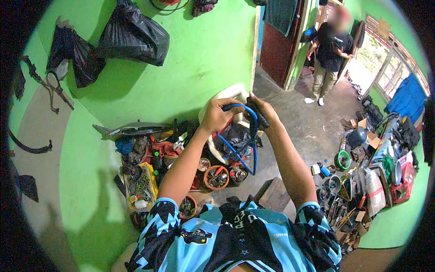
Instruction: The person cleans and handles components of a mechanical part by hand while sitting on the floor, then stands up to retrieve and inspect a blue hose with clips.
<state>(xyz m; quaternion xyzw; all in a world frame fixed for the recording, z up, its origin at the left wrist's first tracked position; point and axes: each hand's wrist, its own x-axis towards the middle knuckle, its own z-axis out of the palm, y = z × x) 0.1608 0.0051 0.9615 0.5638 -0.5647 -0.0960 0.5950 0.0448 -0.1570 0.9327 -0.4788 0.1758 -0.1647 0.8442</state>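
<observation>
Both arms reach forward over a white plastic chair point(207, 147). A thin blue cable or hose point(255, 158) bends in a loop between my hands and hangs down in front of the chair. My left hand point(216, 116) is closed around one part of this blue loop. Close by, my right hand point(267, 112) grips a dark, narrow object point(256, 113), whose kind I cannot make out; the blue line passes beside it. Black plastic point(238, 137) is bunched up on the chair, below the hands.
Pots of small parts point(216, 177) and a yellow tray point(148, 181) crowd the floor at left. A wooden board point(274, 196) lies near me. Tools and a green bowl point(343, 159) clutter the right. A person point(327, 50) stands by the far doorway. Black bags point(134, 36) hang at left.
</observation>
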